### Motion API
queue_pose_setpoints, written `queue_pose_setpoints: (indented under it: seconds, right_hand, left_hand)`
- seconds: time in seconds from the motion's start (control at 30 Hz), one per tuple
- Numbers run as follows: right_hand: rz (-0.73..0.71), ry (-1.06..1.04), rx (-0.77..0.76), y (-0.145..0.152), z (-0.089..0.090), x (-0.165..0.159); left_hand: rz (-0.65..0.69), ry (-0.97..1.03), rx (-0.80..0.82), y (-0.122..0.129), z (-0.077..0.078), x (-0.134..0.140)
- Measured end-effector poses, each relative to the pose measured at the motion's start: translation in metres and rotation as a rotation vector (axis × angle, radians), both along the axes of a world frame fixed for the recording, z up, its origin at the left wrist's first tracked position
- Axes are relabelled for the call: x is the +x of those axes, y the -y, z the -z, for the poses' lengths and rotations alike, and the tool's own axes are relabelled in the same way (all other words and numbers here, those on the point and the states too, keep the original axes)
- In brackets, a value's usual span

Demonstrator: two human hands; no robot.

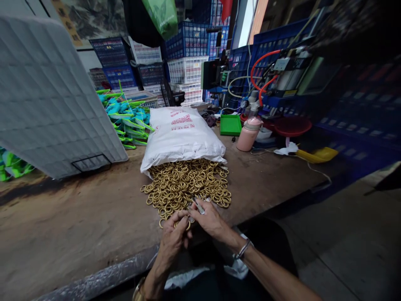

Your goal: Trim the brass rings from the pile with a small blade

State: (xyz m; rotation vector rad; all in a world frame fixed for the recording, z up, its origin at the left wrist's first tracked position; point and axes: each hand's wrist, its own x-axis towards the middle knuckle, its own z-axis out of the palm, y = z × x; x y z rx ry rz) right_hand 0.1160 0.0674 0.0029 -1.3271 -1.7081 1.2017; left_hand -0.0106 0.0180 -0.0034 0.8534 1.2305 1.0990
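Observation:
At the table's front edge, my left hand (pixel 173 235) is closed, pinching a gold-coloured ring (pixel 188 226) between thumb and fingers. Close beside it, my right hand (pixel 209 217) is closed around a small shiny metal tool (pixel 198 206); its exact kind I cannot make out. The fingertips of both hands meet near the ring. Just beyond them spreads a heap of gold-coloured rings (pixel 184 184), spilling from the mouth of a white sack (pixel 184 140) with red print that lies on the table.
A pale ribbed panel (pixel 59 96) leans at the left, with green and blue plastic pieces (pixel 128 117) behind it. Toward the right are a pink bottle (pixel 248 134), a green tray (pixel 230 125), a red dish (pixel 293 125) and a yellow scoop (pixel 319 155). Stacked crates (pixel 188 70) stand behind.

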Motion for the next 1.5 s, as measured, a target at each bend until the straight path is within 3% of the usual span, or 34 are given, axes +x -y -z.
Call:
queue_pose_setpoints:
  seconds: [0.3,0.67,0.8,1.03,1.3,1.43,1.5]
  right_hand:
    - [-0.021,-0.023,0.006,0.013,0.014,0.005]
    - [-0.077,-0.076,-0.025,0.021,0.011,0.011]
    - [-0.008,0.123,0.078,0.025,0.012,0.015]
    - [-0.209,0.527,0.259,0.041,0.019,0.019]
    - [-0.184,0.747,0.27,0.035,0.025,0.024]
    - [-0.079,0.82,0.251,0.019,0.026,0.035]
    - [-0.063,0.78,0.295,0.013,0.028,0.038]
  left_hand:
    - [0.033,0.102,-0.001,0.012,0.007,0.006]
    - [0.046,0.32,-0.06,0.022,0.002,0.007]
    - [-0.001,0.3,-0.044,0.023,0.002,0.01]
    - [-0.032,0.169,-0.013,0.023,0.003,0.014]
    - [0.011,0.209,-0.097,0.036,-0.004,0.012]
    - [0.205,0.277,-0.199,0.054,0.013,0.014]
    - [0.193,0.296,-0.311,0.06,0.03,0.016]
